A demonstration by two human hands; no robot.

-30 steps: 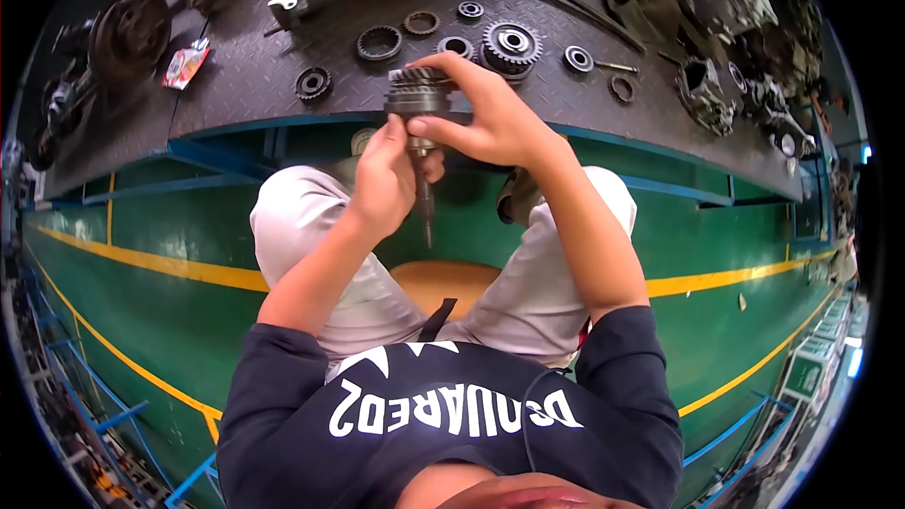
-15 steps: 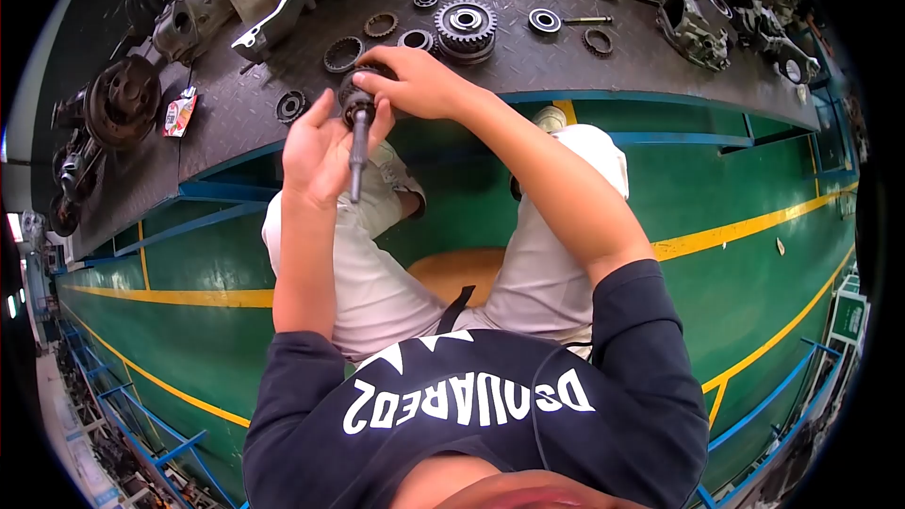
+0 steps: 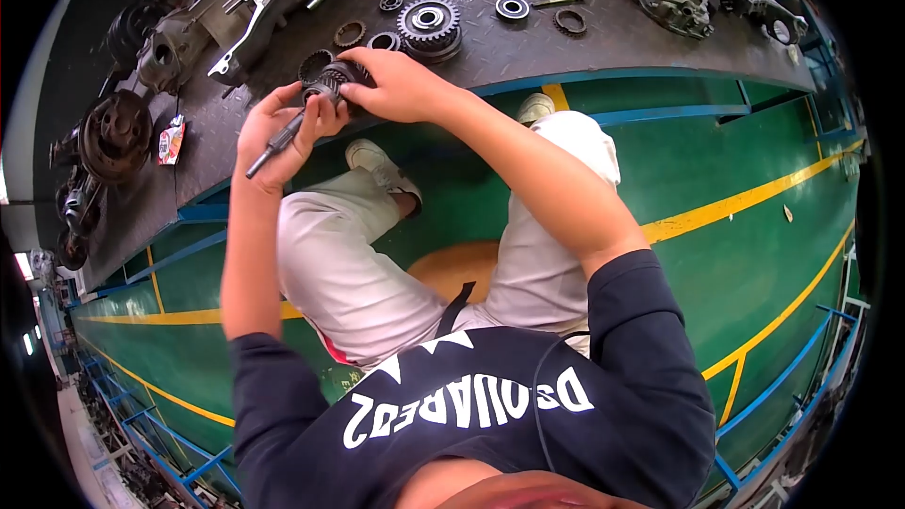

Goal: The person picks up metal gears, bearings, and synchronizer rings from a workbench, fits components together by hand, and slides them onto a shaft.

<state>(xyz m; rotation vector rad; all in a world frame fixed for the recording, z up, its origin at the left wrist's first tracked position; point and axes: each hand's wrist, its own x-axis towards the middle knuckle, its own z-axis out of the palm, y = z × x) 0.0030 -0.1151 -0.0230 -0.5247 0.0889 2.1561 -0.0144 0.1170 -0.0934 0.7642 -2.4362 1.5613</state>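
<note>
Both hands hold a dark metal gear shaft (image 3: 279, 143) over the near edge of the workbench, tilted so its thin end points down and left. My left hand (image 3: 273, 137) wraps round it from below, fingers near the gears. My right hand (image 3: 396, 85) grips the geared end from the right, partly hiding it. Just beyond the hands lie a dark toothed ring (image 3: 316, 64), a brownish ring (image 3: 350, 34) and a bearing ring (image 3: 384, 41). A large gear (image 3: 429, 21) rests on the bench to their right.
A metal housing (image 3: 250, 28) lies at the back left. Nearer are a rusty drum (image 3: 116, 136) and a red-and-white packet (image 3: 171, 141). A bearing (image 3: 512, 8), a small ring (image 3: 569, 22) and an open casing (image 3: 671, 2) are on the right. The bench edge (image 3: 603, 78) is blue.
Both hands have moved left with the gear shaft, whose thin end has swung from pointing down to pointing down and left. The camera view has shifted, too.
</note>
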